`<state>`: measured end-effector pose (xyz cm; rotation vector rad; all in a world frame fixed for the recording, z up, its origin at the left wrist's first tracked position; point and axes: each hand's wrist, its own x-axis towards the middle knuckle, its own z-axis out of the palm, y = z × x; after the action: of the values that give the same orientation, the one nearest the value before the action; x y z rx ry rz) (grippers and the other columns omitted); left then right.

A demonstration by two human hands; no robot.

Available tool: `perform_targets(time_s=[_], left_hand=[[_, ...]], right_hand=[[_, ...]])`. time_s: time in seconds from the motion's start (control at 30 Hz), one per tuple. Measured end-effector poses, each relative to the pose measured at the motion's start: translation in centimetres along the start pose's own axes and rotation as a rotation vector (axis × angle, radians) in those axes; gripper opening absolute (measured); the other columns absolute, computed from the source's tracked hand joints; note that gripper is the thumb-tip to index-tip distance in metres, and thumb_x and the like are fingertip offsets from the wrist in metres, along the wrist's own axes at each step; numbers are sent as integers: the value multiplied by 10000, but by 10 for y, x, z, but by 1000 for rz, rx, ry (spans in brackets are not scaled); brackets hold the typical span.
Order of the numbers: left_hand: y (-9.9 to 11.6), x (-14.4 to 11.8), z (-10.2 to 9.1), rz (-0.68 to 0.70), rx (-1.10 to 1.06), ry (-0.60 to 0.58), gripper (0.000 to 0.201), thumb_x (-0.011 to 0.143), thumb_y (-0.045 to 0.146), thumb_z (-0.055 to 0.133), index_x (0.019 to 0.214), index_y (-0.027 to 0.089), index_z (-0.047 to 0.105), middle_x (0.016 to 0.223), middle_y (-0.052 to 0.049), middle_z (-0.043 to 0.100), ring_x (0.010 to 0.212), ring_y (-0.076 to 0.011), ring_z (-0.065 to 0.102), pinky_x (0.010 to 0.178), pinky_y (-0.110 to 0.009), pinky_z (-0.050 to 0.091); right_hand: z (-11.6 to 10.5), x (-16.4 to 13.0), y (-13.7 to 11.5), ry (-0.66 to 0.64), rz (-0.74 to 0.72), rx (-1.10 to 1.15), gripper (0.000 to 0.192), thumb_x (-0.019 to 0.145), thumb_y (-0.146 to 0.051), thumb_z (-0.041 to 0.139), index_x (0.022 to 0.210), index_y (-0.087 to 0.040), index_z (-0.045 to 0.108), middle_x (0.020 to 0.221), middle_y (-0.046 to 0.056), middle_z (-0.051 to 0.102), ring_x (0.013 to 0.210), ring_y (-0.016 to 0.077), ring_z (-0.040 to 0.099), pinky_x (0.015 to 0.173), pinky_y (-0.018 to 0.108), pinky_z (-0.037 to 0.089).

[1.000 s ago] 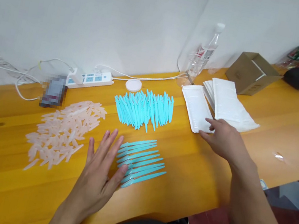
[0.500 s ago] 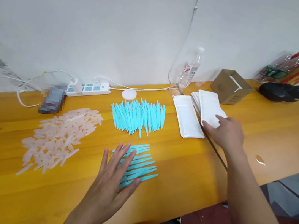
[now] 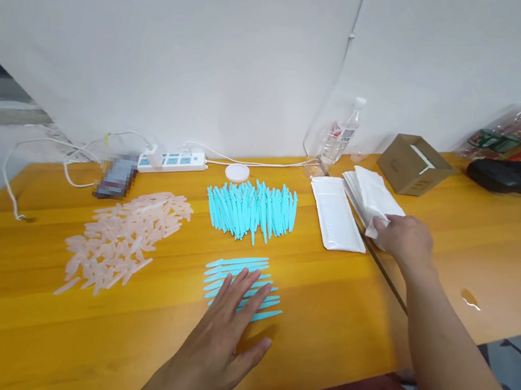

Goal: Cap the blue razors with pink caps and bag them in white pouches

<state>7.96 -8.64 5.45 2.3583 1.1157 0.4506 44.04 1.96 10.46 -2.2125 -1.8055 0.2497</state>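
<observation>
A long yellow table stands by a white wall. The left hand lies flat with fingers spread wide, resting on a neat row of blue sticks near the table's front edge. The right hand reaches far to the right and pinches the top white bag of a small stack, lifting its near end. One more bag lies flat just beside the stack. Behind the row sit a blue pile and a pink pile. It looks like the bag-picking step. Next, the bag would need to come over to the row, and its mouth would need to be opened.
</observation>
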Motion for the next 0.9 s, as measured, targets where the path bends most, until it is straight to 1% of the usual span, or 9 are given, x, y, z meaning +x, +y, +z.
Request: perform_targets(time_s=[0.13, 0.23, 0.37, 0.47, 0.5, 0.57, 0.63, 0.77, 0.9], left_hand=[[11, 19, 8, -129, -341, -27, 778, 948, 473, 610, 1607, 325, 223, 1661, -99, 284, 1527, -315, 279, 1200, -566, 349], [29, 44, 19, -188, -727, 8, 934, 846, 525, 734, 1602, 259, 255, 1618, -152, 368, 1464, -335, 401, 1171, -530, 399], [41, 62, 26, -269, -1094, 28, 567, 926, 548, 621, 1363, 188, 591, 1101, -114, 734, 976, -243, 717, 859, -388, 601], [30, 57, 20, -360, -1284, 19, 499, 904, 566, 643, 1196, 162, 661, 846, -44, 697, 696, -148, 664, 660, -296, 599], [24, 55, 18, -368, -1344, 5, 505, 884, 565, 672, 1183, 159, 656, 844, -38, 686, 662, -131, 643, 629, -285, 595], [13, 51, 13, -354, -1403, -74, 524, 848, 549, 722, 1184, 156, 640, 877, -47, 681, 650, -128, 633, 596, -284, 593], [6, 49, 9, -356, -1365, -106, 528, 821, 506, 768, 1188, 156, 625, 918, -59, 680, 697, -142, 649, 610, -280, 590], [4, 50, 3, -429, -1130, 116, 415, 830, 396, 776, 1153, 191, 615, 1021, -37, 649, 729, -97, 634, 640, -209, 521], [11, 53, 2, -435, -983, 131, 463, 853, 344, 729, 1259, 226, 539, 1087, -45, 651, 730, -108, 639, 613, -215, 492]], right_hand=[[5, -47, -32, 20, -84, 17, 397, 907, -571, 489, 972, -276, 747, 792, 114, 755, 821, 338, 689, 643, 396, 464], [15, -88, -61, 69, -51, -27, 437, 938, -556, 446, 712, -274, 691, 634, 101, 705, 628, 296, 659, 536, 366, 409], [19, -130, -89, 14, -73, 26, 519, 972, -558, 411, 572, -263, 563, 577, 74, 652, 497, 246, 595, 471, 357, 370], [17, -142, -87, 100, -319, 148, 385, 877, -607, 597, 991, -252, 694, 960, 140, 734, 863, 340, 695, 677, 444, 528], [18, -142, -83, 124, -438, 147, 552, 813, -618, 677, 1215, -241, 642, 1166, 178, 695, 1074, 399, 651, 826, 518, 530], [25, -137, -75, 101, -653, 94, 952, 717, -572, 785, 1512, -233, 387, 1443, 214, 529, 1361, 474, 438, 1056, 654, 382], [36, -128, -69, -3, -769, 48, 1049, 735, -401, 789, 1591, -240, 203, 1461, 209, 509, 1384, 457, 415, 1110, 678, 299], [53, -109, -63, -238, -756, 66, 1006, 765, -162, 685, 1601, -214, 128, 1257, 166, 614, 1128, 336, 599, 979, 517, 465], [54, -103, -60, -190, -740, 33, 992, 754, -141, 676, 1600, -209, 164, 1240, 168, 590, 1118, 349, 553, 956, 515, 453]])
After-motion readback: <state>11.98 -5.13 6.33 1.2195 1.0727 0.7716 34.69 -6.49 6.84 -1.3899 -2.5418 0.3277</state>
